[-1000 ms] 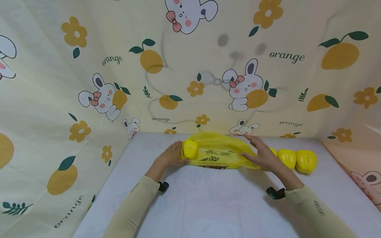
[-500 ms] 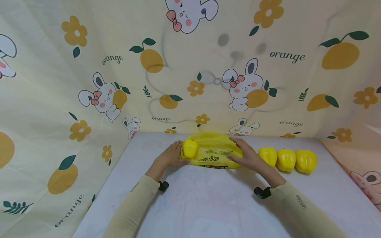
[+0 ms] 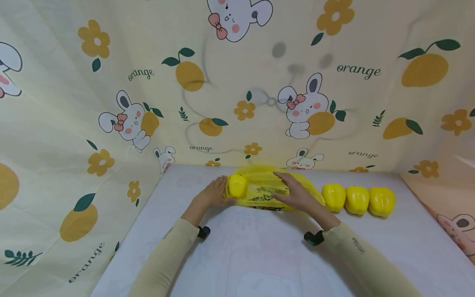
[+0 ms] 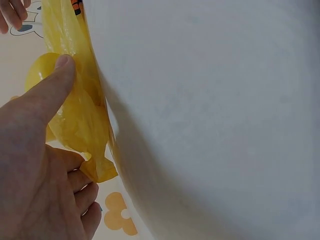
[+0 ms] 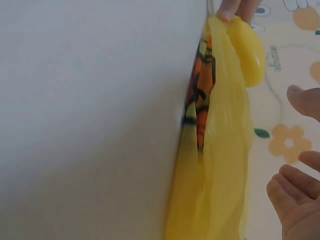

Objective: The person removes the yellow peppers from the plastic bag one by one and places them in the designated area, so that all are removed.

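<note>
A yellow plastic bag (image 3: 256, 201) with dark print lies lengthwise near the back of the table. At its left end sits a yellow bell pepper (image 3: 237, 186). My left hand (image 3: 212, 194) holds the bag's left end around that pepper; in the left wrist view the thumb (image 4: 61, 70) presses the film against it, and the other fingers (image 4: 82, 192) curl by the gathered tail. Over the right half of the bag hovers my right hand (image 3: 295, 192), thumb and fingers spread and nothing between them. The right wrist view shows this hand (image 5: 300, 200) apart from the bag.
Right of the bag, three more yellow bell peppers (image 3: 357, 200) stand in a row, the nearest close to the bag's right end. A patterned cloth (image 3: 230, 123) rises behind the white table (image 3: 252, 255) and along both sides.
My right hand has moved left from the bag's right end to above its middle, uncovering the nearest pepper of the row. The left hand and its pepper have stayed in place.
</note>
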Demonstrator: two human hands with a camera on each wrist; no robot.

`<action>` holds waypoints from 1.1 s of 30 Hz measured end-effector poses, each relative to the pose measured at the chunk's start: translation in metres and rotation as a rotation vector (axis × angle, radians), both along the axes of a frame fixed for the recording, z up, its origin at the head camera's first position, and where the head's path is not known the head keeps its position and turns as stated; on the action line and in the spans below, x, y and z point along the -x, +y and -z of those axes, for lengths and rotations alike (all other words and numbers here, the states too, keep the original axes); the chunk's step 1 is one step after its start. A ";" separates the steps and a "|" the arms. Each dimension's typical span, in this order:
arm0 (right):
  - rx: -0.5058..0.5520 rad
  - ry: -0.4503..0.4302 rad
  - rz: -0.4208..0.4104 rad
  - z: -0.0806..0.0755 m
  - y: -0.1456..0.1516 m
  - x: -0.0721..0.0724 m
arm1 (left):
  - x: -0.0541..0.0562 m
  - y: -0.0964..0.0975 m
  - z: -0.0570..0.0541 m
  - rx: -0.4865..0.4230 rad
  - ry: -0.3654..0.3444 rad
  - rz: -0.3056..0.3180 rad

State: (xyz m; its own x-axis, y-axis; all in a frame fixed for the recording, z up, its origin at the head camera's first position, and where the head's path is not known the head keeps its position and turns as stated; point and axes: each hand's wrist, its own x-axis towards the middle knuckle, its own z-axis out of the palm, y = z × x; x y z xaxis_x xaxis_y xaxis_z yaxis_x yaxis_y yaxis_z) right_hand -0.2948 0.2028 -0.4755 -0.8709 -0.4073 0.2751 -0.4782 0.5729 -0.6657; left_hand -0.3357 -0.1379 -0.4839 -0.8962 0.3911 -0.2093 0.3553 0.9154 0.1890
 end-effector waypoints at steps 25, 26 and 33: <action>-0.053 -0.082 -0.055 0.013 -0.063 0.015 | 0.002 0.000 0.000 0.018 0.009 0.006; -0.049 -0.093 -0.054 0.013 -0.064 0.015 | 0.003 -0.001 0.000 0.023 0.010 0.006; -0.041 -0.107 -0.061 0.017 -0.076 0.024 | 0.002 -0.001 0.002 0.020 0.000 0.006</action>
